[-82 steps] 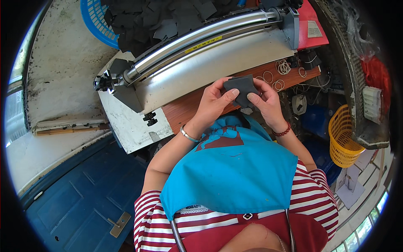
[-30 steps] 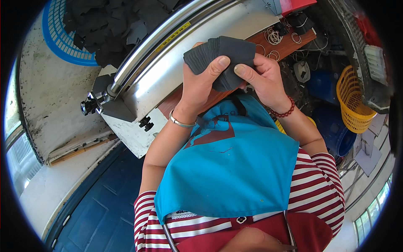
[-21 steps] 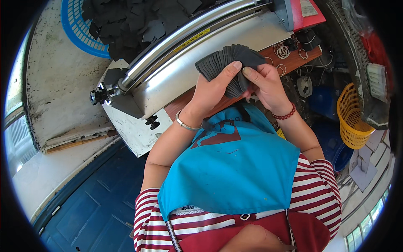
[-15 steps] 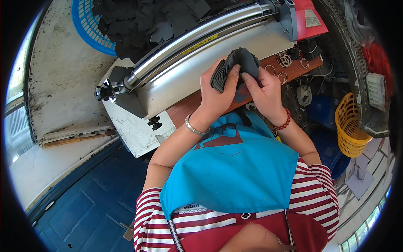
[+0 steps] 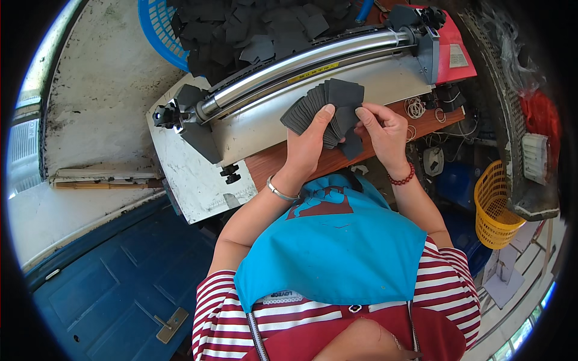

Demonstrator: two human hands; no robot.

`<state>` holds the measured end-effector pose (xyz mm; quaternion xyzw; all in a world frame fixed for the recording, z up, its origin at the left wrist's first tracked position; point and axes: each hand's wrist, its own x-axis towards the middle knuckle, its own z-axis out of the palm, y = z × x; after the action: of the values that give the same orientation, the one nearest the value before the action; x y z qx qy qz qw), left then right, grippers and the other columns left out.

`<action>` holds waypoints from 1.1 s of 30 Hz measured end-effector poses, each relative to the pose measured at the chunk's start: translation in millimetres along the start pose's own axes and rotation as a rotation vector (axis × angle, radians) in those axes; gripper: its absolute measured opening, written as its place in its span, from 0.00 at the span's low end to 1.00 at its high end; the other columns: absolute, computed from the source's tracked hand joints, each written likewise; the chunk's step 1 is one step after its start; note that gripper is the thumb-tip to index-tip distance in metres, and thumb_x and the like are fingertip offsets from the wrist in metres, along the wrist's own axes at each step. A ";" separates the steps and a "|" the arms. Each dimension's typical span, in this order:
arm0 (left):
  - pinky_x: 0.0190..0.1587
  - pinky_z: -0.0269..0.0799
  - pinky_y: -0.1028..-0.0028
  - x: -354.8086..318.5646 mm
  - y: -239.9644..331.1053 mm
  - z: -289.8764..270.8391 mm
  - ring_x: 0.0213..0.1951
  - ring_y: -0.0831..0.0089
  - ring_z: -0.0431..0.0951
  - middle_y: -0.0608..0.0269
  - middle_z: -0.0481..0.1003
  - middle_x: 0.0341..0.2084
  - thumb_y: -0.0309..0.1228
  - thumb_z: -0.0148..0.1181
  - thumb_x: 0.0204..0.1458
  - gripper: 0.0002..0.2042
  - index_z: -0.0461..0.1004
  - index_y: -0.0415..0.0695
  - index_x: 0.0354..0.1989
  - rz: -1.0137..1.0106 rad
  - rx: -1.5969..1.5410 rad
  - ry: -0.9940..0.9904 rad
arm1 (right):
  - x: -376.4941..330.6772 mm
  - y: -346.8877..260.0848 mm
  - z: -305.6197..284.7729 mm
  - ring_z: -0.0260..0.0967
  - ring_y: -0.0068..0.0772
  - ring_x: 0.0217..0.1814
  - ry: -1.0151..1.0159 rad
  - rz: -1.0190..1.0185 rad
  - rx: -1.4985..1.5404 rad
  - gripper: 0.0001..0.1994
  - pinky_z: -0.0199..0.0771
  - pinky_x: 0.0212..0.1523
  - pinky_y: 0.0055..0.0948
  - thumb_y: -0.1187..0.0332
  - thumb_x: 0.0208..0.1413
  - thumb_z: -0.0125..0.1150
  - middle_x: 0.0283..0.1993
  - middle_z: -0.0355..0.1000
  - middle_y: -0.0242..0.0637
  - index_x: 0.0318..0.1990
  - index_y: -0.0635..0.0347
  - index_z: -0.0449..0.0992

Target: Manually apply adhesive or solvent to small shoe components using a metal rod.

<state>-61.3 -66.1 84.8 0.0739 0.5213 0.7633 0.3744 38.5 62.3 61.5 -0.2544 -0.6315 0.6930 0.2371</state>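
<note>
A fanned stack of thin dark grey sheet pieces (image 5: pixel 311 109) is in my left hand (image 5: pixel 304 150), with its thumb pressed on top and the other fingers mostly hidden underneath. My right hand (image 5: pixel 386 137) pinches at the right edge of the same stack, thumb and fingertips together beside the outermost pieces. One or two pieces hang lower between the hands. Both hands are above the front of a machine with a long shiny metal roller (image 5: pixel 313 63) and a flat metal plate (image 5: pixel 253 133).
Behind the roller, a blue basket (image 5: pixel 161 37) holds a heap of similar dark pieces (image 5: pixel 256 48). A brown wooden board (image 5: pixel 271 166) runs along the machine's front. Coiled white cables (image 5: pixel 415 108) lie at the right, with a yellow basket (image 5: pixel 494 231) lower down. A blue door (image 5: pixel 114 277) is at lower left.
The stack has gone from bunched and bent to spread out in a fan. My right hand has shifted from over the stack to its right edge, and the view has tilted slightly.
</note>
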 end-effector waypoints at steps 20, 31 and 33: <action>0.33 0.68 0.80 -3.7 -0.3 -26.3 0.32 0.85 0.69 0.73 0.73 0.30 0.27 0.56 0.57 0.05 0.76 0.38 0.37 0.201 0.133 0.146 | 12.1 -7.8 14.5 0.68 0.14 0.23 -0.143 -0.053 -0.281 0.09 0.68 0.25 0.16 0.68 0.57 0.61 0.22 0.73 0.29 0.35 0.67 0.79; 0.30 0.68 0.81 -5.5 -5.3 -59.6 0.29 0.85 0.69 0.73 0.73 0.28 0.27 0.58 0.55 0.04 0.75 0.40 0.35 0.215 0.112 0.199 | 39.0 -2.6 8.0 0.68 0.15 0.22 -0.198 0.067 -0.375 0.12 0.68 0.23 0.16 0.64 0.59 0.58 0.21 0.72 0.31 0.31 0.66 0.77; 0.29 0.69 0.80 -11.6 -2.2 -65.9 0.29 0.85 0.70 0.72 0.73 0.28 0.27 0.58 0.55 0.04 0.75 0.40 0.35 0.217 0.121 0.225 | 52.1 -12.6 4.8 0.67 0.16 0.20 -0.278 0.139 -0.500 0.13 0.67 0.22 0.17 0.64 0.59 0.58 0.20 0.72 0.31 0.30 0.66 0.76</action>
<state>-85.2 -122.0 56.9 0.0664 0.5941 0.7698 0.2239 -4.0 93.6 71.7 -0.2501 -0.7901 0.5588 0.0304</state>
